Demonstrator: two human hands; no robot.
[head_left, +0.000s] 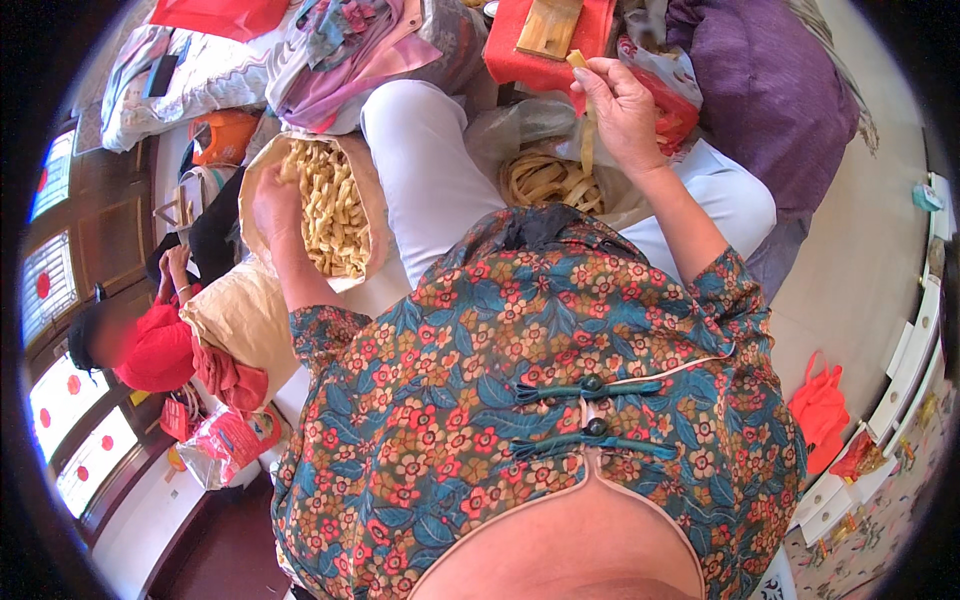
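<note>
In my right hand [620,105], raised at the upper right, thumb and fingers pinch a flat, pale yellow strip [587,140]. Its short upper end sticks up beside the fingers, and the rest hangs down toward a clear plastic bag [625,190] of loosely coiled strips [545,182] between my knees. To the left, my left hand [275,205] is at the edge of an open brown paper sack [372,190]. Many knotted yellow pieces [330,215] fill the sack. Blur hides the left fingertips, so I cannot make out whether they hold anything.
Beyond the bag, a wooden board [548,28] lies on a red cloth [515,60]. Purple fabric [765,100] hangs at the right. Piled clothes [350,60] lie at the far left. A person in red [155,350] sits at the left, near a plastic package [225,445].
</note>
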